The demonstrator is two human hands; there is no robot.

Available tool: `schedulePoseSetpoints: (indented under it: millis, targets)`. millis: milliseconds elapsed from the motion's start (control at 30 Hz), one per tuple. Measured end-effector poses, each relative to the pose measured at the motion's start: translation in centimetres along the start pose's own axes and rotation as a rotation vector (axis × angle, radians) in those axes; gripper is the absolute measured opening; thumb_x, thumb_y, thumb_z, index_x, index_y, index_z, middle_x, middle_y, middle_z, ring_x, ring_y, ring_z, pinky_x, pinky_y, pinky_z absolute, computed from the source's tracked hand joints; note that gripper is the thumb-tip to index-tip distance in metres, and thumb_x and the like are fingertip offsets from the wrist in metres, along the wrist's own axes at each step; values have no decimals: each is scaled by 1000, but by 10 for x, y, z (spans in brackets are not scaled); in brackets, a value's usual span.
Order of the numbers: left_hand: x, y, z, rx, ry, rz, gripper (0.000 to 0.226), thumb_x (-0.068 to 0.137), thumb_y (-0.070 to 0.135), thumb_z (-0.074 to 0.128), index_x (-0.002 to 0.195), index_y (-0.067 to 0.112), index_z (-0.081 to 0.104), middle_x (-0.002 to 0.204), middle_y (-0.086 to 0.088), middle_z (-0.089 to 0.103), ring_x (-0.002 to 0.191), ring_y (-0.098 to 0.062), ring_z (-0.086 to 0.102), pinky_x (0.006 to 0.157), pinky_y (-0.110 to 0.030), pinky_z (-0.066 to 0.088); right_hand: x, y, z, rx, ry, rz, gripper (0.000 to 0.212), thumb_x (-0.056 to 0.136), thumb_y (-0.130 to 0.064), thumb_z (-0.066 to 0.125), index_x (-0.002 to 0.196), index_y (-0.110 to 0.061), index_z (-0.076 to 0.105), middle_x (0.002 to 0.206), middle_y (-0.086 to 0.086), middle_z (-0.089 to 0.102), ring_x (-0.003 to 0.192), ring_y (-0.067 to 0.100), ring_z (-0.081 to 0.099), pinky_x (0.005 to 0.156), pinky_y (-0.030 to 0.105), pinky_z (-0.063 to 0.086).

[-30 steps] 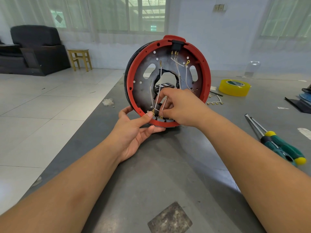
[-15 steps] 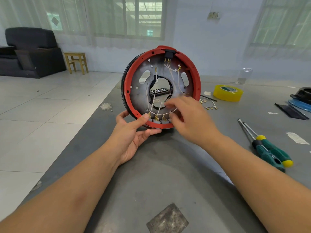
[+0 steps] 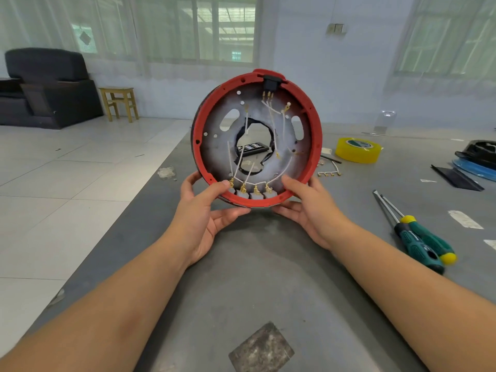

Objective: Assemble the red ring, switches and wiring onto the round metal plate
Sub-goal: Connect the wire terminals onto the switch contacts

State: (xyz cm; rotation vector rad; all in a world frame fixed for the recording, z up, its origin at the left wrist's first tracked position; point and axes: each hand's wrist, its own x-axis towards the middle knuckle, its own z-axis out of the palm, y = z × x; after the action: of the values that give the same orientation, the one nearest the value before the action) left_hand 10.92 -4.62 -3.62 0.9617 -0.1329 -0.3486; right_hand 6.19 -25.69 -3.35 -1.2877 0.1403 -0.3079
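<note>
while both hands [image 3: 206, 213] grip its rim, the red ring [image 3: 316, 146] frames a wired metal plate [image 3: 214, 151].

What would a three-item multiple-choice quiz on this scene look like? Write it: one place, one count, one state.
1. Where is the tape?
A) on the table, right of the ring
B) on a stool
C) inside the ring

2. How many switches line the ring's bottom?
A) two
B) four
C) six

3. How does the plate stand?
A) flat on the table
B) upright, held
C) hanging from a hook

Answers:
1 A: the yellow roll lies on the grey top beyond the right hand.
2 B: four grey blocks sit in a row.
3 B: the left hand and right hand grip the ring's lower rim, with the plate facing the camera.
</note>
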Motion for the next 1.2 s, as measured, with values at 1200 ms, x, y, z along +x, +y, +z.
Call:
schedulePoseSetpoints:
  millis: [1200]
  targets:
    - [1, -3, 8, -40, -27, -145, 55, 98, 5, 70, 147, 10, 46, 128, -29, 69, 96, -54, 74, 74, -55, 65, -1, 3, 9, 124, -46, 40, 57, 90, -27, 77, 136, -5, 50, 114, 17, 75, 99, 38, 75, 76, 41, 63]
